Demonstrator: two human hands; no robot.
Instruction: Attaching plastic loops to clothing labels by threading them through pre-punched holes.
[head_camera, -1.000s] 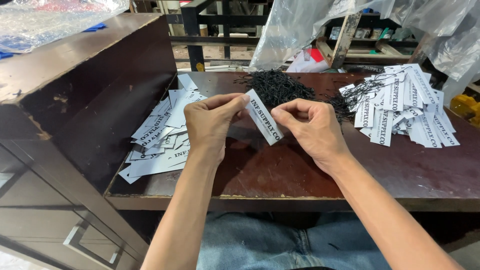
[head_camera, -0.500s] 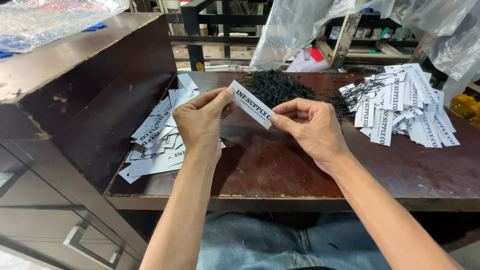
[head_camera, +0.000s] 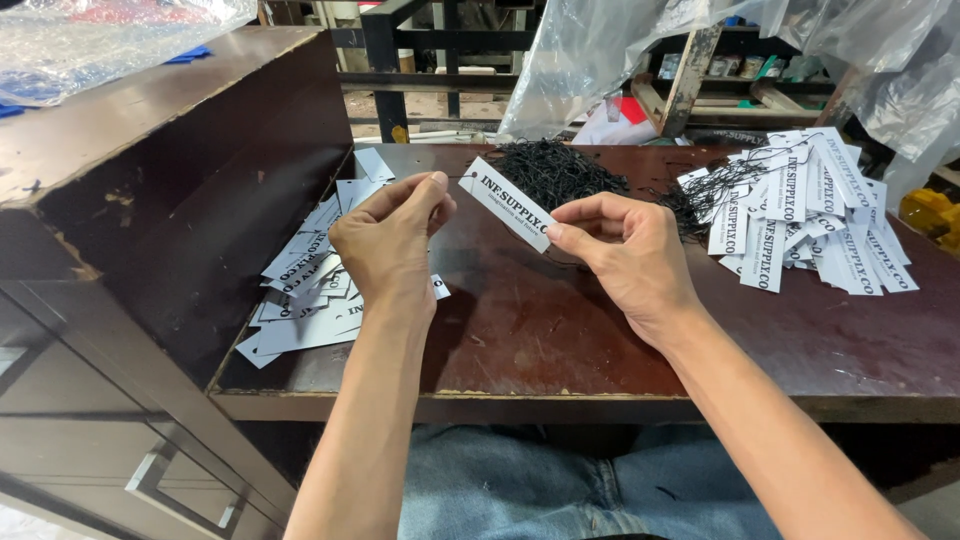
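Note:
My right hand (head_camera: 625, 250) pinches the lower end of a white paper tag (head_camera: 505, 203) with dark print, held tilted above the brown table (head_camera: 560, 340). My left hand (head_camera: 390, 240) is raised just left of the tag's upper end, fingertips pinched together, probably on a thin black string that I cannot make out clearly. A heap of black strings (head_camera: 550, 172) lies behind the tag. A pile of blank-side tags (head_camera: 310, 285) lies under my left hand. Strung printed tags (head_camera: 800, 210) lie fanned at the right.
A tall dark wooden cabinet (head_camera: 130, 170) stands at the left with clear bubble wrap (head_camera: 100, 40) on top. Clear plastic sheeting (head_camera: 600, 60) and wooden frames fill the back. My jeans-clad lap (head_camera: 540, 480) sits below the table's front edge.
The tag has been lifted and turned from near my right fingers to a higher tilt between both hands. My left hand has drawn slightly away to the left.

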